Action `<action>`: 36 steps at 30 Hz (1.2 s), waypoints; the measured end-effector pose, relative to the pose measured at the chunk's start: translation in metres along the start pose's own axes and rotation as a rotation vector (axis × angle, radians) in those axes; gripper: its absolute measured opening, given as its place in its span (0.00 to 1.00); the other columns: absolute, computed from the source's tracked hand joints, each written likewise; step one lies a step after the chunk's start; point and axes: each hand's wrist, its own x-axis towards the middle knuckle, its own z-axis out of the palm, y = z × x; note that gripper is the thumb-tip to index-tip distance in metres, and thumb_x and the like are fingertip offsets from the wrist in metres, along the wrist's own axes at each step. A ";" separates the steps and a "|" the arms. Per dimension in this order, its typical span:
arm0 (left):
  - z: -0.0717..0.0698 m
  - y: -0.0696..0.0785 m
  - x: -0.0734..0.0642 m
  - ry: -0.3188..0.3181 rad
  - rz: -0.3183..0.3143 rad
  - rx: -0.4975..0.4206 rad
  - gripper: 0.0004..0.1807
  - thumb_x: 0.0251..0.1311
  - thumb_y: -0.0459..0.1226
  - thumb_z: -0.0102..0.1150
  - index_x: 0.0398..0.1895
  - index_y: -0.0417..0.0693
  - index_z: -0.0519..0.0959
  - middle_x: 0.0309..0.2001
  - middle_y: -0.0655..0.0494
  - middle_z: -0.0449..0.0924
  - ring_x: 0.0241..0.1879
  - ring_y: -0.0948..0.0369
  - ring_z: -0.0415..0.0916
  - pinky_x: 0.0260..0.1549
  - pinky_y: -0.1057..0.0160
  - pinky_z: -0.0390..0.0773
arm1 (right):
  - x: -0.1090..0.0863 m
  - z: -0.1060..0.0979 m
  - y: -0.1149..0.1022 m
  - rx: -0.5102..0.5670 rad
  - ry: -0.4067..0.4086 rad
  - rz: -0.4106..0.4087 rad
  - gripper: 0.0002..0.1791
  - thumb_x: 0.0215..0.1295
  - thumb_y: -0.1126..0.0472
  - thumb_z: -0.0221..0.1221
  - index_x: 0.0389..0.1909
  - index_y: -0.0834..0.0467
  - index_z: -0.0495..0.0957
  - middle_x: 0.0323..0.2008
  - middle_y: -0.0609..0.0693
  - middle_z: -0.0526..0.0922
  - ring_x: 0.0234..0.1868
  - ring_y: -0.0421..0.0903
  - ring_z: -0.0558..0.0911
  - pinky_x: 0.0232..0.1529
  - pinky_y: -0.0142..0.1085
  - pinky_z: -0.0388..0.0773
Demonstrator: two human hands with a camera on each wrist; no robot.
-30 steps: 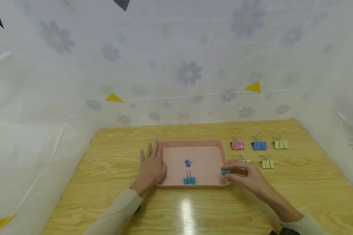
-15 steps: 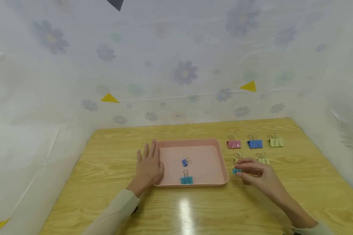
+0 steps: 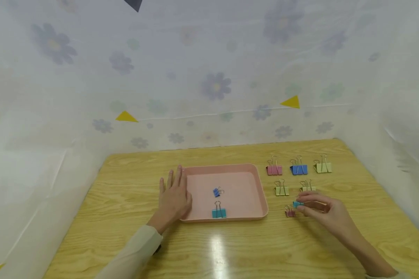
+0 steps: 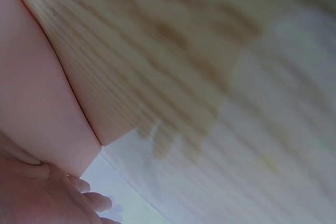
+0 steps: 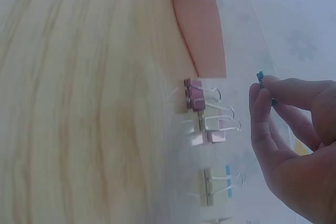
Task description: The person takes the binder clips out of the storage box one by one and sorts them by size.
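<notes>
My right hand [image 3: 329, 215] pinches a small teal binder clip [image 3: 296, 204] between thumb and fingertips, held over the table to the right of the tray. In the right wrist view the same teal clip [image 5: 260, 80] shows at the fingertips. Just left of it, a small dark pink binder clip [image 3: 290, 212] stands on the table. My left hand [image 3: 174, 199] lies with straight fingers along the left rim of the pink tray [image 3: 237, 213]. Inside the tray are a small blue binder clip [image 3: 217, 192], lying on its side, and a larger teal binder clip [image 3: 219, 213] near the front wall.
Right of the tray, a back row holds a pink binder clip [image 3: 274, 170], a blue one [image 3: 299, 169] and a pale yellow one [image 3: 323, 167]. Before them stand two yellow-green clips, one nearer the tray [image 3: 282, 191] and one [image 3: 308, 189] partly behind my right hand.
My right hand has carried the small teal clip from the tray's right rim rightward over the table, uncovering the small dark pink clip. My left hand stays at the tray; the head view shifts slightly.
</notes>
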 end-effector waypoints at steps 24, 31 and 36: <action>0.002 -0.001 0.001 0.015 -0.001 -0.003 0.39 0.73 0.43 0.42 0.83 0.38 0.46 0.83 0.44 0.40 0.80 0.41 0.41 0.72 0.32 0.43 | -0.004 -0.048 0.038 -0.272 -0.045 0.138 0.10 0.68 0.59 0.68 0.46 0.59 0.87 0.44 0.50 0.89 0.42 0.31 0.84 0.40 0.30 0.82; 0.001 -0.001 0.001 0.006 0.000 -0.013 0.39 0.74 0.43 0.42 0.83 0.39 0.45 0.83 0.45 0.39 0.80 0.41 0.40 0.73 0.32 0.41 | -0.003 -0.048 0.041 -0.324 -0.072 0.182 0.12 0.67 0.55 0.69 0.45 0.58 0.88 0.44 0.53 0.89 0.40 0.32 0.84 0.39 0.31 0.81; 0.001 -0.002 0.001 0.012 0.004 -0.023 0.39 0.73 0.42 0.42 0.83 0.38 0.46 0.83 0.44 0.40 0.80 0.41 0.40 0.72 0.31 0.41 | -0.003 -0.048 0.046 -0.349 -0.070 0.120 0.09 0.65 0.59 0.70 0.44 0.58 0.88 0.40 0.50 0.89 0.38 0.32 0.84 0.38 0.30 0.81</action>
